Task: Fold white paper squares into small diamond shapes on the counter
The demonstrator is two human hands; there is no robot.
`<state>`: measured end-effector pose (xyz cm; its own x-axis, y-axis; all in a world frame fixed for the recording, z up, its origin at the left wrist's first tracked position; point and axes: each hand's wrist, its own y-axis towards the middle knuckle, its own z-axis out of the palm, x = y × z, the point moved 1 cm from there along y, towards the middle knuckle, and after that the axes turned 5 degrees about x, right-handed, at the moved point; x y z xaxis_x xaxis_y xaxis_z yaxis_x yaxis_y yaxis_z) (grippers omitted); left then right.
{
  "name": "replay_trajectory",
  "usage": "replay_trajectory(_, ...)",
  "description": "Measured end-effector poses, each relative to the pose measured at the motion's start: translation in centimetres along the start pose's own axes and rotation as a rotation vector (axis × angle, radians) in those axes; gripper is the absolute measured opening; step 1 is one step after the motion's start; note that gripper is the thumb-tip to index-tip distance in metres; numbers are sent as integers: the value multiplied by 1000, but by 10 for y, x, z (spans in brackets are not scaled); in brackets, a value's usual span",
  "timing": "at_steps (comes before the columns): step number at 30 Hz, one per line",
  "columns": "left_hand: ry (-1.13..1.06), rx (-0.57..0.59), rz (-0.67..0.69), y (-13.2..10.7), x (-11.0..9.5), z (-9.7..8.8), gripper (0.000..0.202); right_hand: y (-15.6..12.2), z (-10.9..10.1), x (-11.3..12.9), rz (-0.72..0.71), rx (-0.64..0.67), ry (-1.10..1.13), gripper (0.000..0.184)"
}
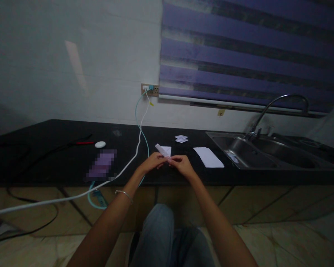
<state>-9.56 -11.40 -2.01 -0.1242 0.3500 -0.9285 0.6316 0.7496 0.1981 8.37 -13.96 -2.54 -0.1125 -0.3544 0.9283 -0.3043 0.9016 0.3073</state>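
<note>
A partly folded white sheet of paper [166, 150] is held just above the dark countertop, a narrow strip of it sticking up to the left. My left hand [155, 161] pinches its lower left side. From the other side my right hand [180, 163] grips the lower edge, its thumb and fingertips close to those of the left. Beyond the hands lie small folded paper pieces [181, 138]. To the right, a stack of white paper [208, 157] rests flat on the counter.
A steel sink [241, 165] with a curved faucet [281, 97] is set in at the right. White and teal cables run from a wall outlet [149, 90] across the countertop [72, 129]. At left are a blurred purple item [102, 164], a white oval object [100, 144] and a red stick-like object [85, 142].
</note>
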Motion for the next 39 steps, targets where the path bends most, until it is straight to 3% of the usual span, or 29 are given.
replay_trajectory(7, -119, -100, 1, -2, -10, 0, 41, 0, -4, 0, -1, -41, -15, 23)
replay_trajectory(22, 32, -291, -8, -1, -13, -4, 55, 0, 3, 1, 9, 70, -91, 20)
replay_trajectory(32, -185, -230, -79, 4, -2, -4, 49, 2, 5, -3, 35, 3, -129, 24)
replay_trajectory(39, -393, -226, -56, 4, -1, -4, 38, 3, 8, 2, 3, 130, -227, 21)
